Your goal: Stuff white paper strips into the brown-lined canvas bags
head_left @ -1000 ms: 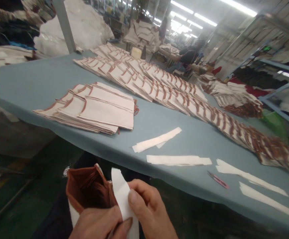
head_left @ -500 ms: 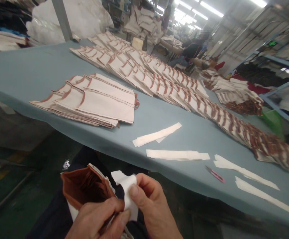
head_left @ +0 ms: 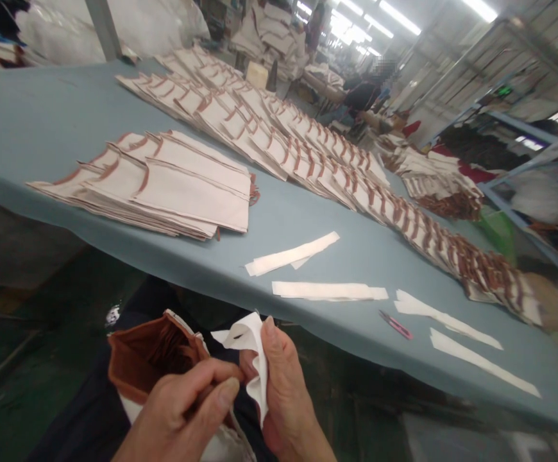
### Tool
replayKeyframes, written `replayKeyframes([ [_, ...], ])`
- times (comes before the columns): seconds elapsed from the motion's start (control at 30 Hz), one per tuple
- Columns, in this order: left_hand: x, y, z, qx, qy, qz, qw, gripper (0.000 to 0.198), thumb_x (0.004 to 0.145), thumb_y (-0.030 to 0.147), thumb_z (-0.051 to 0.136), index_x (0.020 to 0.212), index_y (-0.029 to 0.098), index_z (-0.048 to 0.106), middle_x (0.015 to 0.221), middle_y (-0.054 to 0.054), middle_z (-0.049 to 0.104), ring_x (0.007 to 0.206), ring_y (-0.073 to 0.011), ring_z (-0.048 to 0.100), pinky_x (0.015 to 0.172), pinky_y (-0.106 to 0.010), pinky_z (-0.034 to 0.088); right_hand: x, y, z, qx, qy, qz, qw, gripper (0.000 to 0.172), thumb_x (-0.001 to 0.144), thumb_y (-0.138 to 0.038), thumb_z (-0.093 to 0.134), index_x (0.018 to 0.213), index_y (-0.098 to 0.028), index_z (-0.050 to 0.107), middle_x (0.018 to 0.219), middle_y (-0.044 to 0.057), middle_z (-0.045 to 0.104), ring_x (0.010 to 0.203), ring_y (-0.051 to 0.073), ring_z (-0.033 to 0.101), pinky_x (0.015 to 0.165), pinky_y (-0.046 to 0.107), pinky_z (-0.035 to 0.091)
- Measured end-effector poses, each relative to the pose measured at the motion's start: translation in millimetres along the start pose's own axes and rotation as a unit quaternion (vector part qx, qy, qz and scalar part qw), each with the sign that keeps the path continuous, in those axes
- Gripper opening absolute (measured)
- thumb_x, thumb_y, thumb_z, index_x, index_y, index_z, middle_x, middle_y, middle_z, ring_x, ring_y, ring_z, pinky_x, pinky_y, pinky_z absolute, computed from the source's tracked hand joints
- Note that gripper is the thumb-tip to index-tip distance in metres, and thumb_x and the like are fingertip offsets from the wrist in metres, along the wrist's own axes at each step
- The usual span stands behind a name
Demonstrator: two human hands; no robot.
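Observation:
A cream fabric bag with a brown lining (head_left: 137, 356) lies in my lap, its mouth gaping. My left hand (head_left: 187, 407) is closed in a pinch over the bag's right side; what lies between thumb and fingers is hidden. In my right hand (head_left: 286, 388) is a creased white strip (head_left: 254, 359), gripped between thumb and fingers and folded over on itself. Its loose upper end points left, above my left fingertips. Both hands are close together below the table's front edge.
On the blue-green table (head_left: 38, 122) are a stack of cream pieces (head_left: 187, 192), a long overlapping row of brown-edged pieces (head_left: 303, 157), several white strips (head_left: 329, 290) and pink thread snips (head_left: 397, 325). Behind, a person (head_left: 363, 96) sits among fabric piles. A metal rack (head_left: 524, 186) stands right.
My right hand has turned the white strip and bunched it up. My left thumb has come off the strip and moved slightly left. The view has shifted a little.

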State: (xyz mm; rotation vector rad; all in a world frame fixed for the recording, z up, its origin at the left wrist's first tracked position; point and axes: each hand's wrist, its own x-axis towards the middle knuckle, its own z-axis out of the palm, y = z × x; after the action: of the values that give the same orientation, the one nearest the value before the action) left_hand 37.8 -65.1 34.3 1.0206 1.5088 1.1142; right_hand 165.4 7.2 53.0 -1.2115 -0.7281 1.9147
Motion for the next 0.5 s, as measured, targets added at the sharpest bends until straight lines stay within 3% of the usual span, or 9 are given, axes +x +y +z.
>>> replayKeyframes([
  [0.07, 5.0, -6.0, 4.4, -0.03, -0.005, -0.047, 0.998, 0.046, 0.098, 0.066, 0.072, 0.101, 0.025, 0.091, 0.071, -0.001, 0.08, 0.058, -0.0185, 0.066, 0.056, -0.022, 0.051, 0.7, 0.7, -1.6, -0.03, 0.033, -0.024, 0.999, 0.083, 0.071, -0.101, 0.077, 0.065, -0.023, 0.048, 0.056, -0.008, 0.037, 0.053, 0.008, 0.024, 0.05, 0.024, 0.024],
  [0.17, 14.2, -11.1, 11.4, -0.107, -0.04, -0.087, 0.99, 0.05, 0.092, 0.065, 0.08, 0.114, 0.021, 0.09, 0.079, -0.003, 0.083, 0.073, -0.024, 0.075, 0.071, -0.026, 0.06, -0.2, 4.3, -6.4, -0.101, 0.057, -0.064, 0.991, 0.083, 0.076, -0.103, 0.071, 0.065, -0.023, 0.047, 0.057, -0.007, 0.038, 0.054, 0.009, 0.025, 0.05, 0.025, 0.026],
  [0.3, 21.0, -7.7, 15.0, -0.218, -0.101, -0.118, 0.963, 0.068, 0.083, 0.079, 0.084, 0.111, 0.017, 0.089, 0.091, -0.007, 0.086, 0.089, -0.0291, 0.079, 0.086, -0.031, 0.063, -5.7, 5.7, -14.4, -0.196, 0.049, -0.121, 0.972, 0.084, 0.087, -0.103, 0.056, 0.062, -0.023, 0.046, 0.058, -0.004, 0.038, 0.056, 0.011, 0.027, 0.051, 0.027, 0.026],
  [0.43, 19.1, -0.1, 11.6, -0.275, -0.075, -0.188, 0.94, 0.067, 0.08, 0.077, 0.089, 0.111, 0.018, 0.088, 0.092, -0.006, 0.087, 0.087, -0.0281, 0.08, 0.089, -0.031, 0.063, -10.4, 5.1, -25.0, -0.242, 0.034, -0.154, 0.957, 0.084, 0.092, -0.101, 0.05, 0.059, -0.024, 0.038, 0.058, -0.004, 0.032, 0.056, 0.011, 0.022, 0.05, 0.028, 0.023],
  [0.5, 18.0, 2.6, 11.9, -0.299, -0.092, -0.206, 0.927, 0.064, 0.078, 0.071, 0.095, 0.112, 0.018, 0.088, 0.086, -0.005, 0.085, 0.08, -0.0245, 0.078, 0.088, -0.03, 0.063, -11.8, 6.2, -31.8, -0.252, 0.012, -0.157, 0.955, 0.083, 0.095, -0.098, 0.048, 0.06, -0.024, 0.037, 0.058, -0.004, 0.031, 0.056, 0.011, 0.021, 0.05, 0.028, 0.022],
])
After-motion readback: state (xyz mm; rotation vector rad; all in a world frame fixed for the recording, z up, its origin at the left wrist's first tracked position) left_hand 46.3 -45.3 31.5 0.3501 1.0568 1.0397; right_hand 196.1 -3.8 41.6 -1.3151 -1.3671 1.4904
